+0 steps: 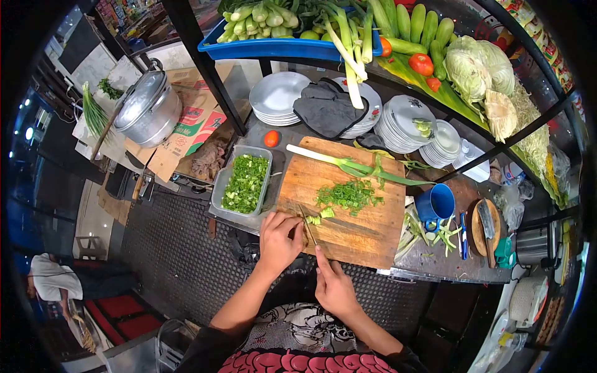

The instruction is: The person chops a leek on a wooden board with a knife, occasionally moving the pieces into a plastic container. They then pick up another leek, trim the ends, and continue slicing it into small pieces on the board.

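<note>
My right hand (336, 287) grips a knife (308, 227) by its handle. Its blade lies over the near left part of the wooden cutting board (367, 242). Close against the blade's left side is my left hand (281, 239), fingers curled at the board's edge; whatever they pinch is hidden. Just right of the blade sit a few pale green cut pieces (320, 216). Farther back on the board is a heap of chopped greens (349, 196), and behind that a long leek (339, 161) lies across it. A clear plastic container (268, 180) of chopped green onion (244, 183) stands to the left.
A tomato (271, 138), stacked plates (273, 99) and a dark cloth mitt (326, 109) lie behind the board. On the right are trimmings (410, 233), a blue mug (436, 204) and another knife (486, 221) on a round board. A blue vegetable tray (273, 51) overhangs the back. A pot (149, 112) stands left.
</note>
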The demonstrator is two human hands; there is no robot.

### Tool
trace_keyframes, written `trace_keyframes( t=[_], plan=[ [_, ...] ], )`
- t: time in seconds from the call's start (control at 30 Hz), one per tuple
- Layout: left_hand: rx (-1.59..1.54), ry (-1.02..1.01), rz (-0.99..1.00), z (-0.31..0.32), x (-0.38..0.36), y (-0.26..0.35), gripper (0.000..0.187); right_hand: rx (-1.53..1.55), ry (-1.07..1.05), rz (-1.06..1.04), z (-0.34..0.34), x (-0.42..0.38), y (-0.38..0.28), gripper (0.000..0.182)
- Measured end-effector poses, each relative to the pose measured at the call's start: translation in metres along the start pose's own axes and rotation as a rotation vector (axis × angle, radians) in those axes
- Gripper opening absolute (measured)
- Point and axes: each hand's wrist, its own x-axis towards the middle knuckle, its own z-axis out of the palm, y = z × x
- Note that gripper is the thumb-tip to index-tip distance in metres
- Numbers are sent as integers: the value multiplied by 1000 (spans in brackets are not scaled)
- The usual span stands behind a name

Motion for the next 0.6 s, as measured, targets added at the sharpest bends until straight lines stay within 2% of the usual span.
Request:
trace_keyframes(
  t=[0.3,0.53,0.6],
  plan=[
    [-7,-17,4,-1,1,1,9,-106,-22,7,-9,-8,-6,74],
    [-27,2,-31,2,-2,-5,10,121,-10,111,-46,-51,-11,56],
    [-37,-6,-37,2,-3,-5,11,138,24,99,-44,-46,-11,57]
  ],
)
